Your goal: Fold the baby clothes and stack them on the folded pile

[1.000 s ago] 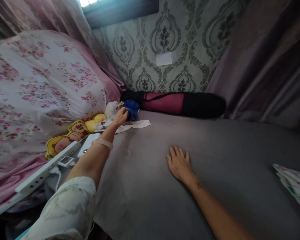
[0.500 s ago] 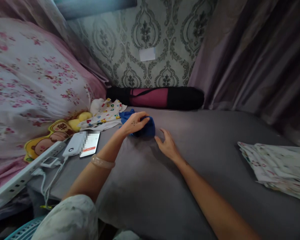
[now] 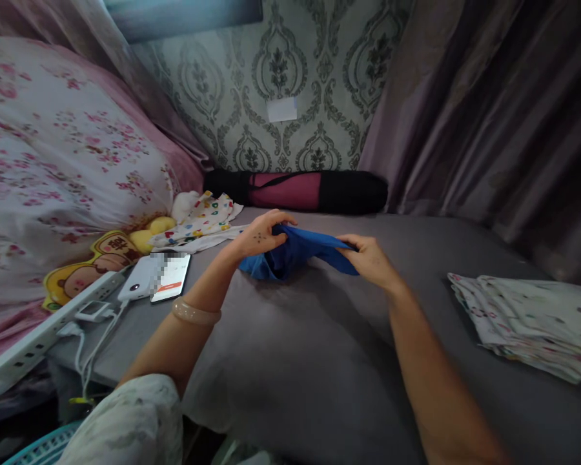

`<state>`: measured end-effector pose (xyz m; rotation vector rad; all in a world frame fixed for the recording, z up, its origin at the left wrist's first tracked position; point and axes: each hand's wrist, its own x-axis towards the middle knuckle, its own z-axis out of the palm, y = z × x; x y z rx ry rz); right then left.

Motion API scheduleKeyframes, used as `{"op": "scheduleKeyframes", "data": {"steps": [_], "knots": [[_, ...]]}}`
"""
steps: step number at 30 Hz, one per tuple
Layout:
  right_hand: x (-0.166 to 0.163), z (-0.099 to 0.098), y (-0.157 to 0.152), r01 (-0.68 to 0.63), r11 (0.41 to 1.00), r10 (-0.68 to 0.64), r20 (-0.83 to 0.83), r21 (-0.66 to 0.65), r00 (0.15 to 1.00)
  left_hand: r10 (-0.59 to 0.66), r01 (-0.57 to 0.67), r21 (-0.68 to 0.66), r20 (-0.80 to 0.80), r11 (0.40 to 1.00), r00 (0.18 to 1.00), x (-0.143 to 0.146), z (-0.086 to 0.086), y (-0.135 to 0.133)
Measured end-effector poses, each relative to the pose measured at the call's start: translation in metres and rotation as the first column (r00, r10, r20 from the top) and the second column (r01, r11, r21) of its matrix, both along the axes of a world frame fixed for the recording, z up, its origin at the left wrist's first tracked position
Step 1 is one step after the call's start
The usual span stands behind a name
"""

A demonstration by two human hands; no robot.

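Observation:
A blue garment (image 3: 297,253), crumpled at its left part and stretched out at its right, is over the grey sheet (image 3: 281,349). My left hand (image 3: 266,234) is closed on the cloth's upper left part, thumb and fingers pinching it. At the right end, my right hand (image 3: 370,258) grips the edge between thumb and fingers and holds it slightly raised. The garment's exact kind does not show. Just left of it lies a white garment with colourful prints (image 3: 201,223).
A folded stack of printed cloths (image 3: 527,323) lies on the right. Along the wall is a black and pink long bag (image 3: 290,192). To the left are a phone (image 3: 172,279), a white power bank (image 3: 138,278), a power strip (image 3: 53,326) with cables, and plush toys (image 3: 157,232).
My right hand has moved right and taken hold of the blue garment, pulling its right end outward. The left hand stays on the cloth in nearly the same place.

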<state>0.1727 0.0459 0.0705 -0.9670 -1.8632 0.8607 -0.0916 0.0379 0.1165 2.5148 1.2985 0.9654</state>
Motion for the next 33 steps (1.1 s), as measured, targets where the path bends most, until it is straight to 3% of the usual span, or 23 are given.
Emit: {"op": "scheduleKeyframes", "data": {"steps": [4,8,13,17,24,28,33], "knots": [[0.027,0.042,-0.031,-0.132,0.964,0.143,0.034,-0.229,0.989,-0.1,0.105,-0.04,0.118,0.994,0.988,0.007,-0.005,0.003],[0.048,0.06,-0.044,-0.055,0.939,0.098,0.112,-0.339,0.989,-0.214,0.26,-0.133,0.29,0.956,0.933,0.022,-0.013,0.005],[0.067,0.042,-0.022,0.033,0.954,0.099,0.416,-0.298,0.904,-0.197,0.362,-0.347,0.427,0.865,0.882,0.045,-0.048,0.015],[0.072,0.023,-0.006,-0.012,0.957,0.175,0.546,-0.29,0.819,-0.172,0.419,-0.462,0.486,0.781,0.857,0.061,-0.065,0.018],[0.038,0.007,0.001,-0.094,0.983,0.139,0.31,-0.156,0.941,-0.178,0.427,-0.54,0.452,0.726,0.874,0.069,-0.056,0.019],[0.02,-0.002,0.004,-0.143,0.967,0.19,0.229,-0.21,0.955,-0.078,0.361,-0.521,0.488,0.773,0.87,0.066,-0.056,0.024],[0.018,-0.001,0.003,-0.077,0.962,0.121,0.159,-0.26,0.98,0.018,0.213,-0.561,0.377,0.8,0.926,0.037,-0.059,0.024]]}}
